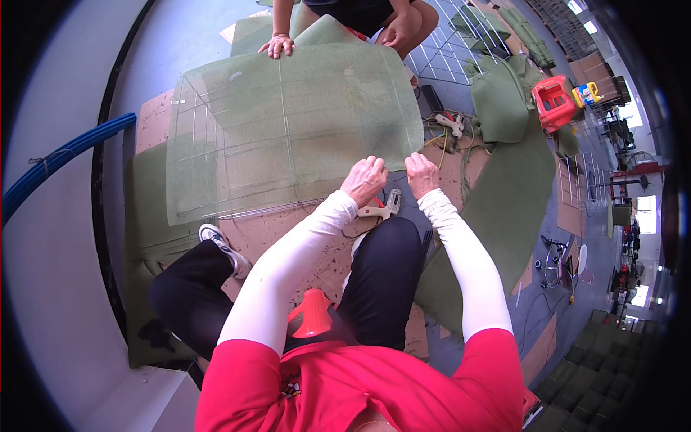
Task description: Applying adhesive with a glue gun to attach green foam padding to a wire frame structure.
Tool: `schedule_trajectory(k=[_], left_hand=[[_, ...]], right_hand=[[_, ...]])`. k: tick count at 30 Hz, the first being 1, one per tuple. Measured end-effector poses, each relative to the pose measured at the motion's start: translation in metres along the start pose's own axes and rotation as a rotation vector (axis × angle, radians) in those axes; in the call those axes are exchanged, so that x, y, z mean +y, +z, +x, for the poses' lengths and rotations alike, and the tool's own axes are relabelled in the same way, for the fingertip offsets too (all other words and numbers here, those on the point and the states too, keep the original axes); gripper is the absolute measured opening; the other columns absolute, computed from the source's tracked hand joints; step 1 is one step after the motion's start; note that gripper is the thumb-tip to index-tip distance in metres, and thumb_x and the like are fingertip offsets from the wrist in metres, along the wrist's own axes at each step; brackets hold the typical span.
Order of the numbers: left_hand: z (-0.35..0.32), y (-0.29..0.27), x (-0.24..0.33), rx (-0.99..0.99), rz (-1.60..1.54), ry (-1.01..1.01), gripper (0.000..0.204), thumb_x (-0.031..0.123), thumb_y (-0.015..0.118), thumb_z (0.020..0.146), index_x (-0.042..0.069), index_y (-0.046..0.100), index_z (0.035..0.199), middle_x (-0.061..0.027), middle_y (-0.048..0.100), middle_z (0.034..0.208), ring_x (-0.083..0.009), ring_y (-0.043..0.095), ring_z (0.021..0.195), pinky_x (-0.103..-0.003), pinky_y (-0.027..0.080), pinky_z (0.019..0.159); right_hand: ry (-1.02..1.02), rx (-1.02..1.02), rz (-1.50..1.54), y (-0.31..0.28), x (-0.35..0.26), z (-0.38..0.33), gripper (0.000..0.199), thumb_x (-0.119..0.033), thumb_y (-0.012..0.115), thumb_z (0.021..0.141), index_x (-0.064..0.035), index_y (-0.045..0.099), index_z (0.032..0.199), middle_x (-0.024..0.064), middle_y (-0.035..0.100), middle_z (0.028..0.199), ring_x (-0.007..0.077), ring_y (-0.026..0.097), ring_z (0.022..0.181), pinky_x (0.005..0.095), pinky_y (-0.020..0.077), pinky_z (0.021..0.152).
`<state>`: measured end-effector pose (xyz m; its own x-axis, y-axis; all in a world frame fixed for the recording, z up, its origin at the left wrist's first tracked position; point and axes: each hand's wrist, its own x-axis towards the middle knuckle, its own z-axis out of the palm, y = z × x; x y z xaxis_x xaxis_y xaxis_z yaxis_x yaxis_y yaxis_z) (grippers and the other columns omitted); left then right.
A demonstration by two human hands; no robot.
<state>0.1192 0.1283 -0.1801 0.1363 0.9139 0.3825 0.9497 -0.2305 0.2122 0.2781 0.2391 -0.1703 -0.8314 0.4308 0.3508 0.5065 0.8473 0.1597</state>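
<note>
A thin, see-through green mesh sheet [338, 108] lies over a wire frame [266, 209], whose bars show through it. My left hand [365, 180] is closed at the sheet's near edge, fingers curled onto the cloth. A short way to its right, my right hand [422, 175] pinches the sheet near its right corner. A stretch of edge spans the gap between both fists. Just below my left hand lies a pale glue gun [381, 206]. Across from me, a co-worker's hand [276, 46] rests flat on the sheet's far edge.
A second glue gun [453, 124] sits among cords and scraps at the right. Beyond it are green cloth pieces [500, 104], a red plastic stool [554, 103] and a yellow bottle [586, 93]. Blue tubes [68, 160] jut in from the left. Cardboard [277, 245] covers floor near my legs.
</note>
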Motion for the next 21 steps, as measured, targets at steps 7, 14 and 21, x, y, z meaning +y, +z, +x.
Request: schedule_trajectory(k=[7,14,21], left_hand=[[-0.031,-0.032,-0.021,-0.065,0.038,-0.055,0.017,0.015,0.061,0.072,0.003,0.056,0.084,-0.0082,0.049,0.083,-0.0219,0.051,0.085,-0.032,0.044,0.071],[-0.037,-0.023,-0.021,0.041,0.049,0.041,0.009,0.009,0.056,0.068,0.005,0.055,0.076,-0.0085,0.047,0.080,-0.0221,0.051,0.082,-0.031,0.045,0.070],[-0.049,-0.021,-0.021,0.110,0.009,0.043,0.007,0.011,0.055,0.070,0.006,0.053,0.075,-0.0072,0.046,0.079,-0.0214,0.049,0.080,-0.031,0.044,0.069]], right_hand=[[-0.009,0.007,0.014,0.000,0.005,-0.003,0.010,-0.006,0.056,0.066,-0.0089,0.047,0.069,0.0064,0.047,0.073,0.0207,0.056,0.072,0.0319,0.0486,0.059],[-0.015,-0.111,-0.003,-0.005,0.011,-0.009,0.013,-0.013,0.061,0.070,-0.0075,0.052,0.078,0.0063,0.049,0.074,0.0194,0.057,0.074,0.0309,0.0485,0.059],[-0.346,0.021,0.192,-0.062,-0.046,0.037,0.047,-0.033,0.068,0.067,-0.0045,0.055,0.102,0.0068,0.054,0.081,0.0202,0.056,0.078,0.0300,0.0469,0.065]])
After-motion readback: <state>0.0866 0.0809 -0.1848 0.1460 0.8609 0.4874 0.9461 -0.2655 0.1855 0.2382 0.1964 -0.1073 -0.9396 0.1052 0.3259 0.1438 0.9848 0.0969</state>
